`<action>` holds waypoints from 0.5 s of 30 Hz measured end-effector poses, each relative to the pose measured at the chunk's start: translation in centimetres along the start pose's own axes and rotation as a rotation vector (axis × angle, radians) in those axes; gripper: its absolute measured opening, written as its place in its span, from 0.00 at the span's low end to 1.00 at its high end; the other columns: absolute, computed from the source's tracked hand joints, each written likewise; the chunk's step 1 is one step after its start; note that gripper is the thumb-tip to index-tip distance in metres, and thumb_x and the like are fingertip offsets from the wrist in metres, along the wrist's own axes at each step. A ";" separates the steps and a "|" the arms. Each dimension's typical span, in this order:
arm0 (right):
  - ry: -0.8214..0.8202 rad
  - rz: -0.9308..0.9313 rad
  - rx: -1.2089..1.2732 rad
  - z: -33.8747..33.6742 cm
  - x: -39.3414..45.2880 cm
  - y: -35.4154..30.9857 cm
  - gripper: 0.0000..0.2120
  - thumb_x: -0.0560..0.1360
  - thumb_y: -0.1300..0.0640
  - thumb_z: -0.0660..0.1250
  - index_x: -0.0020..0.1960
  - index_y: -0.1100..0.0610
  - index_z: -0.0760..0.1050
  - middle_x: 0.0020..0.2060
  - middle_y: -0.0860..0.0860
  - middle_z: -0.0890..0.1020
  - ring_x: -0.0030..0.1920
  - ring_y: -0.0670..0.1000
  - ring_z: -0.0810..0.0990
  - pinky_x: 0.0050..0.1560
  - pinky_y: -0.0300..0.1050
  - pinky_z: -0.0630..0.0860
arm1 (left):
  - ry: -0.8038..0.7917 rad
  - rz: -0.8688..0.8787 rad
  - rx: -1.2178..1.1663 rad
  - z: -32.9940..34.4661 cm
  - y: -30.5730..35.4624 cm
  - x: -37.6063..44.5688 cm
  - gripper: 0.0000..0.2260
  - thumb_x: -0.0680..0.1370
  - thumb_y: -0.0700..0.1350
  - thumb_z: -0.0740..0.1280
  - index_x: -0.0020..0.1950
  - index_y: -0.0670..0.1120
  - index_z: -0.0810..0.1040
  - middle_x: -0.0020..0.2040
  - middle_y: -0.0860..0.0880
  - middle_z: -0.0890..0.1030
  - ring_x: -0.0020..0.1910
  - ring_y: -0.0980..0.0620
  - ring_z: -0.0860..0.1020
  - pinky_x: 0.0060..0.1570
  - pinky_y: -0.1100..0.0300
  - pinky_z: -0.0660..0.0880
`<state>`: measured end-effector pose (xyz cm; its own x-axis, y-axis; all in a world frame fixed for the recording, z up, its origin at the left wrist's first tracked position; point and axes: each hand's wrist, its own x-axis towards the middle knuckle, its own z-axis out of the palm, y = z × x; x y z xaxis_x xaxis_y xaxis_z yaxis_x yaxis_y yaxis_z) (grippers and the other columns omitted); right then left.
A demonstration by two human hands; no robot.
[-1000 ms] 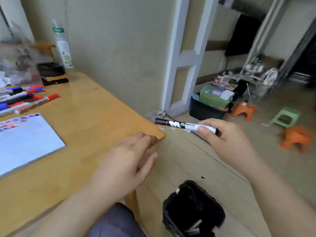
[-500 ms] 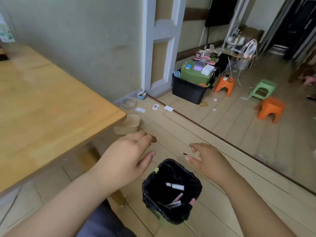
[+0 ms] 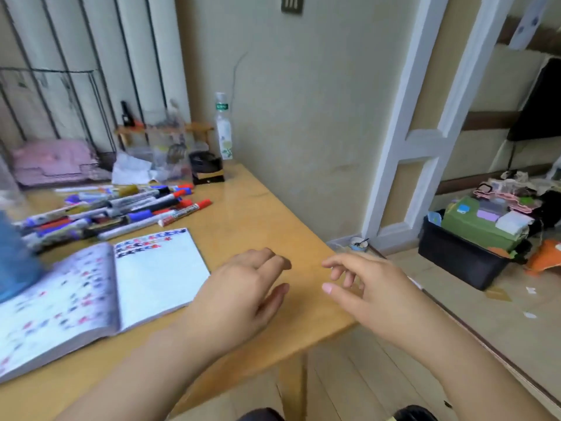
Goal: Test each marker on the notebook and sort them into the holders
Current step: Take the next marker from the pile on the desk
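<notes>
Markers (image 3: 121, 211) are lying heaped at the back left of the surface (image 3: 258, 214), just behind the open notebook (image 3: 127, 278). Left hand (image 3: 239, 299) and right hand (image 3: 373, 293) are hovering loose-fingered, holding nothing; a careless reach risks rolling pens off.

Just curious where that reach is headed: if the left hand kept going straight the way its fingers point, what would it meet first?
The left hand points up and right across the bare wooden table. The way looks free up to the table's far edge and then the wall, though depth is hard to judge.
</notes>
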<state>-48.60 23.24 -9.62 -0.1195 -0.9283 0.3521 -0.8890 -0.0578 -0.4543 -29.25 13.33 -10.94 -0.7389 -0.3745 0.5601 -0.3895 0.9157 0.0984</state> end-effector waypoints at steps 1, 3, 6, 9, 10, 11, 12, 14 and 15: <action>-0.035 -0.041 -0.002 1.2 1.5 -1.0 0.10 0.74 0.50 0.67 0.55 0.44 0.75 0.43 0.38 0.75 0.49 0.39 0.70 0.45 0.27 0.66 | 0.001 -0.042 0.031 -0.9 -1.7 -0.8 0.13 0.75 0.51 0.57 0.52 0.47 0.75 0.43 0.52 0.78 0.40 0.51 0.78 0.38 0.61 0.74; -0.113 -0.108 -0.018 3.7 4.4 -3.0 0.10 0.74 0.50 0.67 0.56 0.46 0.76 0.42 0.38 0.75 0.46 0.40 0.72 0.43 0.28 0.66 | 0.004 -0.129 0.080 -2.5 -4.9 -2.4 0.14 0.75 0.52 0.56 0.51 0.47 0.76 0.42 0.51 0.79 0.39 0.51 0.79 0.35 0.63 0.74; -0.232 -0.184 -0.022 7.5 8.2 -5.5 0.11 0.75 0.51 0.67 0.57 0.50 0.76 0.43 0.40 0.75 0.42 0.42 0.74 0.43 0.30 0.68 | 0.004 -0.229 0.164 -4.5 -9.2 -5.0 0.15 0.74 0.52 0.56 0.50 0.46 0.78 0.43 0.51 0.80 0.39 0.50 0.80 0.35 0.63 0.74; -0.319 -0.230 -0.035 10.7 11.8 -7.4 0.11 0.75 0.52 0.67 0.57 0.51 0.76 0.45 0.43 0.76 0.42 0.45 0.75 0.46 0.37 0.72 | 0.021 -0.296 0.210 -6.0 -12.9 -6.9 0.13 0.74 0.49 0.59 0.49 0.45 0.79 0.43 0.50 0.81 0.37 0.49 0.80 0.33 0.60 0.77; -0.335 -0.240 -0.047 11.6 13.0 -7.8 0.11 0.75 0.52 0.67 0.57 0.51 0.76 0.46 0.43 0.76 0.42 0.45 0.75 0.47 0.38 0.73 | 0.033 -0.318 0.223 -6.4 -14.0 -7.3 0.11 0.72 0.47 0.62 0.48 0.44 0.80 0.42 0.50 0.81 0.35 0.49 0.80 0.32 0.61 0.76; -0.344 -0.246 -0.060 12.5 14.3 -8.1 0.12 0.75 0.52 0.66 0.57 0.51 0.76 0.46 0.44 0.77 0.42 0.45 0.75 0.47 0.40 0.73 | 0.041 -0.339 0.237 -6.6 -14.9 -7.5 0.10 0.71 0.46 0.64 0.48 0.44 0.80 0.42 0.50 0.81 0.34 0.49 0.80 0.32 0.62 0.74; -0.343 -0.247 -0.071 13.4 15.6 -8.4 0.12 0.75 0.52 0.66 0.58 0.52 0.76 0.47 0.45 0.77 0.42 0.46 0.74 0.48 0.42 0.74 | 0.044 -0.354 0.248 -6.7 -15.7 -7.7 0.09 0.70 0.46 0.65 0.47 0.44 0.80 0.41 0.50 0.81 0.34 0.49 0.79 0.32 0.63 0.73; -0.313 -0.227 -0.087 15.0 18.3 -8.7 0.14 0.75 0.54 0.66 0.60 0.53 0.76 0.48 0.46 0.76 0.42 0.47 0.73 0.51 0.44 0.74 | 0.048 -0.374 0.248 -6.5 -17.1 -7.8 0.09 0.70 0.45 0.65 0.47 0.45 0.80 0.40 0.50 0.80 0.34 0.49 0.79 0.32 0.62 0.73; -0.288 -0.213 -0.103 15.7 19.6 -8.8 0.15 0.75 0.54 0.66 0.61 0.54 0.75 0.50 0.47 0.76 0.44 0.48 0.73 0.52 0.43 0.73 | 0.054 -0.381 0.238 -6.4 -17.6 -7.8 0.08 0.71 0.45 0.64 0.47 0.45 0.79 0.40 0.50 0.80 0.34 0.48 0.78 0.32 0.62 0.74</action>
<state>-36.16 -0.18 -11.62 0.1894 -0.9656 0.1783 -0.9221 -0.2373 -0.3056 -13.08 1.05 -11.83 -0.4911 -0.6642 0.5637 -0.7481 0.6531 0.1178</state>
